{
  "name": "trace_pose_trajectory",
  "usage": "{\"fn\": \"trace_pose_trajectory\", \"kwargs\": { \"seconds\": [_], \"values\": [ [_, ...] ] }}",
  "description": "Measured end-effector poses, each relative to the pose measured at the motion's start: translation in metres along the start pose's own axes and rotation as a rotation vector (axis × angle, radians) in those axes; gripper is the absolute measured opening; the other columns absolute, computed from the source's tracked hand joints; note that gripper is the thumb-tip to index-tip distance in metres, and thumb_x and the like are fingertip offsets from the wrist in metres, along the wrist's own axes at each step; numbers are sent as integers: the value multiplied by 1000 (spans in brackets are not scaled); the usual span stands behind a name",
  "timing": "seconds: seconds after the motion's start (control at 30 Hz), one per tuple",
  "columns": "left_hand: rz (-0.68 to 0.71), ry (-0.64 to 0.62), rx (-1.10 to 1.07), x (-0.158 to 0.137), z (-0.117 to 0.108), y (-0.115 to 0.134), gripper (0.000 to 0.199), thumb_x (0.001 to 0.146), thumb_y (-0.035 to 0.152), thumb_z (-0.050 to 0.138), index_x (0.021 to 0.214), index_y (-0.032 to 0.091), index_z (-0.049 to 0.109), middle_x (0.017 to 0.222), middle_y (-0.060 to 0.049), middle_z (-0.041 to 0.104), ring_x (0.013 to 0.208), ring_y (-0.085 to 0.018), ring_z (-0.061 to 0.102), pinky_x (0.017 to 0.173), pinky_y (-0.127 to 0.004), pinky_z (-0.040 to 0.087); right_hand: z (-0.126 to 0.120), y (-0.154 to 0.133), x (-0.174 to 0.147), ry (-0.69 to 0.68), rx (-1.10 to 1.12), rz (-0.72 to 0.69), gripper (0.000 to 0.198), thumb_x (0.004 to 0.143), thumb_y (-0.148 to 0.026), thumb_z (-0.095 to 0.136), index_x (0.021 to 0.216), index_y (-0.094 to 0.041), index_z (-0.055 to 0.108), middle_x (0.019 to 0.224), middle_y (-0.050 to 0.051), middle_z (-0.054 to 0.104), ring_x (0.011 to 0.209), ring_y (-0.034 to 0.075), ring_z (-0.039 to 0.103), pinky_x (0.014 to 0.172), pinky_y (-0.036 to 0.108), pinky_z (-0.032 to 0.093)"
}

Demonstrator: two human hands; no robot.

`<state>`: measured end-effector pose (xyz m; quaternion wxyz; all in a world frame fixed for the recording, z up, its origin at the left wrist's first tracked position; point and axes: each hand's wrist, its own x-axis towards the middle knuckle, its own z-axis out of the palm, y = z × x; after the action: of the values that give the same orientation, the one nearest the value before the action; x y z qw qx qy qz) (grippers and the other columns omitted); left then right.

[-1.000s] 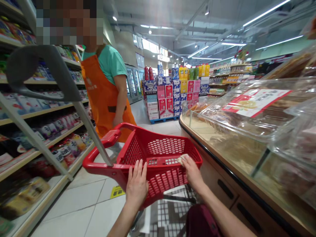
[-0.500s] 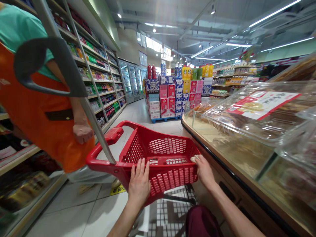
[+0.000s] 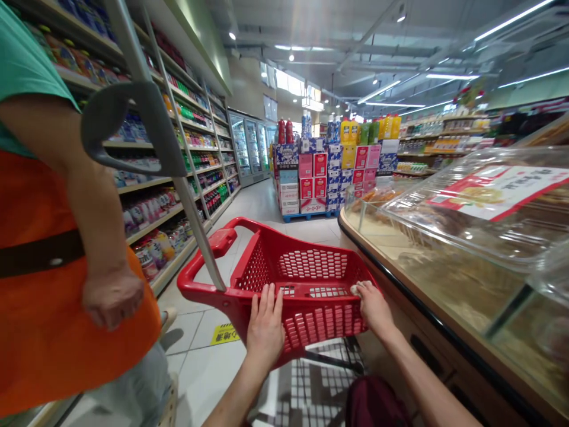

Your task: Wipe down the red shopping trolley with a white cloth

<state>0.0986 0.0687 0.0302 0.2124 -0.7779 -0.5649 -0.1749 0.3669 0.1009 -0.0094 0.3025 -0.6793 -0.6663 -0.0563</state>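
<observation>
A red plastic shopping cart basket, with perforated walls, stands in front of me with nothing inside. My left hand lies over its near rim, fingers stretched out and resting flat against the top edge. At the right corner of the rim, my right hand is closed on a small crumpled white cloth, which touches the basket's edge. The thumb side of that hand is mostly hidden. From the cart's left end rises a grey metal pole with a dark grey looped holder on it.
A person in an orange apron stands close on the left, before drink shelves. A glass-sided counter with clear food boxes borders the right. Stacked drink cartons stand ahead. A yellow floor sign lies below the cart.
The view has shifted, so cart and hands appear slightly further right. The person in the orange apron has come nearer along the left side. Both my hands keep their places on the rim.
</observation>
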Motion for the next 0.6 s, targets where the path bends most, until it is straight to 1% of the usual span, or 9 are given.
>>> {"fn": "trace_pose_trajectory", "kwargs": {
  "seconds": [0.07, 0.17, 0.2, 0.23, 0.3, 0.4, 0.47, 0.53, 0.6],
  "values": [
    [-8, -9, 8, 0, 0, 3, 61, 66, 28, 51, 124, 12, 41, 135, -13, 34, 127, -26, 23, 105, -43, 14, 6, -19, -3, 9, -5, -9, 45, 69, 1, 34, 101, -15, 61, 112, 13, 56, 111, 23, 46, 93, 40, 37],
    [3, -25, 15, 1, -1, 4, 62, 67, 29, 51, 125, 11, 39, 135, -14, 34, 127, -25, 24, 105, -42, 15, 20, -68, -14, 3, 91, -211, 58, 63, 4, 34, 117, -13, 51, 125, 13, 47, 120, 22, 36, 97, 41, 33],
    [11, -30, 18, 1, -1, 3, 62, 67, 29, 50, 125, 11, 39, 135, -13, 34, 127, -25, 24, 105, -42, 16, 23, -78, -17, -6, 121, -275, 62, 62, 5, 34, 119, -12, 48, 127, 12, 45, 122, 21, 33, 99, 40, 31],
    [18, -34, 22, 0, -1, 2, 61, 67, 29, 50, 125, 11, 39, 135, -13, 34, 127, -25, 24, 105, -41, 16, 23, -81, -19, -20, 137, -317, 63, 61, 5, 34, 120, -12, 47, 128, 12, 44, 122, 20, 33, 100, 40, 30],
    [34, -41, 28, -1, -1, -1, 62, 68, 29, 49, 125, 11, 38, 136, -13, 33, 127, -25, 24, 104, -41, 17, 18, -63, -18, -51, 125, -312, 57, 64, 4, 33, 115, -13, 52, 123, 10, 49, 119, 19, 38, 99, 39, 31],
    [47, -44, 33, -3, 0, -3, 62, 67, 28, 48, 126, 12, 37, 137, -12, 31, 127, -24, 23, 104, -41, 16, 5, -15, -11, -39, 34, -134, 43, 71, -2, 34, 103, -11, 60, 110, 13, 58, 108, 22, 48, 95, 40, 36],
    [47, -40, 39, -4, 0, -1, 62, 67, 26, 47, 127, 12, 36, 137, -13, 30, 128, -25, 22, 104, -42, 15, 4, -5, -7, 17, -23, -7, 42, 69, -2, 34, 101, -9, 61, 106, 15, 59, 106, 24, 49, 93, 42, 37],
    [39, -39, 39, -4, 0, 1, 62, 67, 25, 47, 127, 11, 36, 137, -13, 30, 128, -25, 21, 104, -43, 15, 12, -24, -8, 49, -10, -3, 48, 65, 1, 34, 104, -10, 59, 110, 15, 57, 109, 25, 46, 93, 42, 37],
    [33, -39, 31, -4, 0, 2, 61, 68, 25, 47, 126, 11, 37, 137, -14, 31, 128, -25, 22, 104, -42, 15, 23, -61, -13, 37, 78, -130, 57, 61, 3, 35, 112, -12, 54, 118, 13, 52, 115, 23, 42, 96, 41, 35]
  ]
}}
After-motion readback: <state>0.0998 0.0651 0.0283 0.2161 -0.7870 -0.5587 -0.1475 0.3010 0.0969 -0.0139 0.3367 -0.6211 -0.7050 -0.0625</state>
